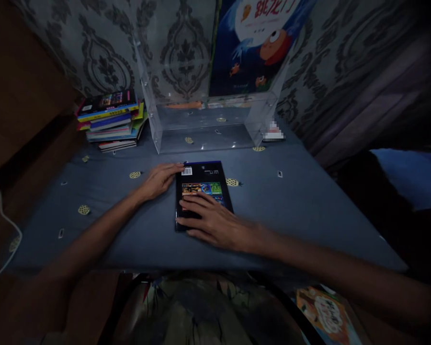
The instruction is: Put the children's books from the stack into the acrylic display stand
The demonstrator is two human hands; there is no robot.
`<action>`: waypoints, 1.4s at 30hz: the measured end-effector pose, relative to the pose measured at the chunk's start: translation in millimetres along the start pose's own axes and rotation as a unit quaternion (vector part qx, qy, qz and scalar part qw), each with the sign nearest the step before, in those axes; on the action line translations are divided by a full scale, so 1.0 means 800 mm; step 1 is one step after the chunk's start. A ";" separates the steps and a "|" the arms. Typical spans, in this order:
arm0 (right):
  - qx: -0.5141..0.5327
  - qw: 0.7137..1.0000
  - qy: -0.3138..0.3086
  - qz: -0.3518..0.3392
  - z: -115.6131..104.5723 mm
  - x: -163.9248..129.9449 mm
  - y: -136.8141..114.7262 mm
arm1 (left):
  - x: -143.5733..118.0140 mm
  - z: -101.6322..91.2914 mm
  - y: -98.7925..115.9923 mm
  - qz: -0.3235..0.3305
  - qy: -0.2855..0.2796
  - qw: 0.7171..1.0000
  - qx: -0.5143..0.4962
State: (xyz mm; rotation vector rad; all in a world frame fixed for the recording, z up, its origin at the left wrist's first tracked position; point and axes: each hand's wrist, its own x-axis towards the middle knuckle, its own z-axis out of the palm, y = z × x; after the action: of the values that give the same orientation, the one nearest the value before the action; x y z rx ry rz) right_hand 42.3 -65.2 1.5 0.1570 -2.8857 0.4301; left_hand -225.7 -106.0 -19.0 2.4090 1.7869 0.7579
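A dark book (201, 176) lies flat on the blue-grey cloth of the table, back cover up, with a barcode in its far left corner and small coloured pictures across the middle. My right hand (211, 219) rests flat on the near half of the cover, fingers stretched out and pointing left, hiding part of the pictures. At the book's far left corner is my left hand (161, 179), its fingers extended and the tips touching the edge beside the barcode.
A clear acrylic stand (204, 136) rises behind the book, holding a picture book (244, 62) with orange fish. To its left is a stack of books (111, 120). A white cable (10, 220) hangs at far left. Another book (326, 314) lies low on the right, below the table edge.
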 end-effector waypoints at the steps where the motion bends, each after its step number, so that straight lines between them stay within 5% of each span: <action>1: 0.005 1.000 -0.004 -0.001 0.000 -0.006 -0.006 | 0.000 0.000 0.000 0.002 0.000 1.000 0.002; 15: 0.004 0.999 -0.046 0.022 0.003 -0.040 -0.045 | -0.007 -0.003 0.022 0.012 -0.021 0.999 0.039; 27: -0.044 0.997 0.057 -0.022 0.025 -0.091 -0.091 | -0.045 -0.013 0.078 0.065 -0.062 0.995 0.044; 33: -0.016 0.984 0.170 -0.048 -0.053 -0.085 -0.081 | -0.039 -0.021 0.081 0.027 -0.093 0.995 -0.009; 37: 0.079 0.975 0.204 0.036 -0.123 -0.069 -0.064 | -0.025 -0.019 0.086 -0.013 -0.079 0.990 -0.120; 42: 0.009 0.943 0.286 0.167 -0.169 -0.044 -0.006 | -0.006 -0.017 0.093 -0.108 -0.029 0.961 -0.252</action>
State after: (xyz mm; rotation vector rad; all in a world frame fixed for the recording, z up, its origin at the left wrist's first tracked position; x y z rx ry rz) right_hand 104.2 -26.7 120.4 -0.3976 -2.3265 0.4654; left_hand -166.1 -138.5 15.1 1.8579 1.5611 0.9633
